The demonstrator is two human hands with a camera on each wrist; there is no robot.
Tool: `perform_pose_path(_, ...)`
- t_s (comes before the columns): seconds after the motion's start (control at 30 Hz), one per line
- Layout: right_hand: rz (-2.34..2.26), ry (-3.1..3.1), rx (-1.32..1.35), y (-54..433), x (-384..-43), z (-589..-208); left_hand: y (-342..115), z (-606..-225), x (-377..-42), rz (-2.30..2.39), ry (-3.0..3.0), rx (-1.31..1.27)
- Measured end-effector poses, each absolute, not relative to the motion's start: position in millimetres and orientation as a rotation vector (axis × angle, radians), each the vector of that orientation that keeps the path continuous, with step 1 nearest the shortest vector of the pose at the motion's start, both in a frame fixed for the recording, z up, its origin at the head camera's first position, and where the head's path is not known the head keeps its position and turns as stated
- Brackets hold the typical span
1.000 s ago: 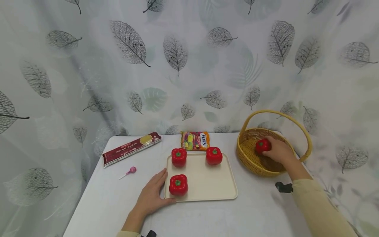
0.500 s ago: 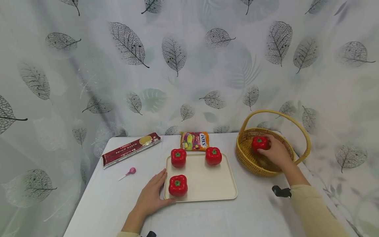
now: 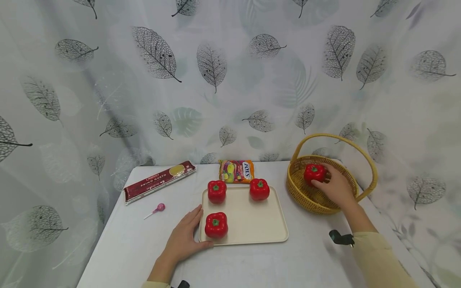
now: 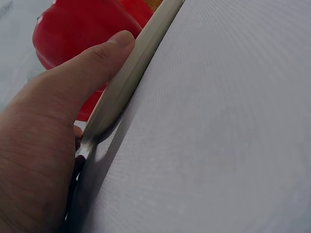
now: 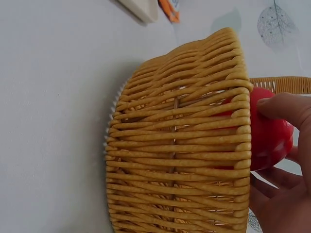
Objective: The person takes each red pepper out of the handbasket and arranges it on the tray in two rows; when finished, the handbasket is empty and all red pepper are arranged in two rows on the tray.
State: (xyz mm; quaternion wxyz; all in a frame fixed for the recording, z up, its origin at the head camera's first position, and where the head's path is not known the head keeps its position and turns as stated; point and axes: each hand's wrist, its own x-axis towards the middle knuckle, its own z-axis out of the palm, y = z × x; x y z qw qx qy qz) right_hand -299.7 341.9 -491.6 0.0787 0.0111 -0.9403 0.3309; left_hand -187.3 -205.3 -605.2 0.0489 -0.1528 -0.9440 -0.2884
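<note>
My right hand [image 3: 337, 186] holds a red bell pepper [image 3: 314, 174] inside the yellow wicker basket [image 3: 302, 198]; the right wrist view shows the thumb on the pepper [image 5: 268, 138] and fingers on its other side, part of it behind the basket's weave [image 5: 180, 145]. My left hand [image 3: 185, 236] rests at the near left corner of a cream tray [image 3: 255, 224], fingers along the left edge, thumb on the front rim. Three red bell peppers stand on this tray: one near left [image 3: 216, 225], one far left [image 3: 217, 191], one far right [image 3: 259, 189].
Behind the tray lies a colourful candy bag [image 3: 236, 171]. A long dark red spaghetti packet [image 3: 160, 182] and a pink lollipop [image 3: 160, 207] lie to the left. The basket's tall handle [image 3: 371, 160] arches over it. A leaf-print curtain [image 3: 230, 80] hangs behind the white table [image 3: 252, 266].
My right hand has moved slightly left within the basket, carrying the bell pepper toward the basket's left side. The left hand and the tray stay where they were.
</note>
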Motion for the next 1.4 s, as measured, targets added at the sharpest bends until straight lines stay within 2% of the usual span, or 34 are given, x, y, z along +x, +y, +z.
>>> perform_pose_path(0.53, 0.997, -2.762, 0.012, 327.0, -285.7, -480.4, -206.3, -602.4, -187.6, -0.88, -2.896, -0.459)
perform_pose_path(1.4, 1.131, -2.642, 0.137, 292.9, -246.3, -466.6, -206.3, -604.3, -187.2, -0.903, -2.877, -0.471)
